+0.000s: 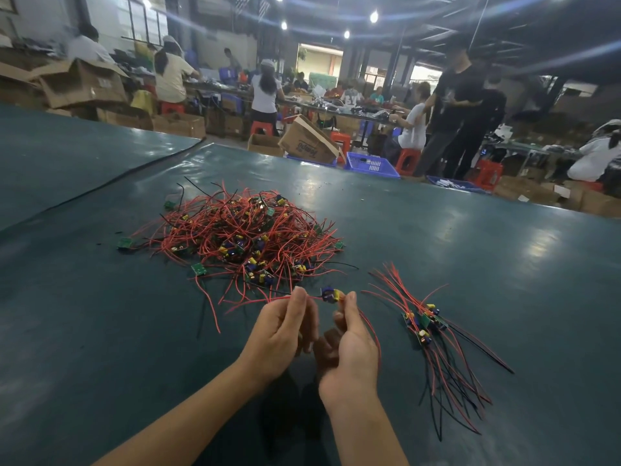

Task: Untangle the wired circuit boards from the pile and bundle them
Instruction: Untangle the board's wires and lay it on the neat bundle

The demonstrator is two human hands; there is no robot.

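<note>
A tangled pile of small circuit boards with red and black wires (242, 233) lies on the dark green table (470, 247) ahead of me. One circuit board (330, 294) hangs in the air between my hands. My right hand (351, 344) pinches it at its yellow end, and red wires trail down past that wrist. My left hand (285, 327) pinches the red wire that runs left from the board toward the pile. To the right lies a small group of sorted boards (425, 322) with their wires fanned out toward me.
A black seam (111, 183) crosses the table at the left. Beyond the far edge stand cardboard boxes (311, 142), blue crates (371, 164), red stools and several people at other benches.
</note>
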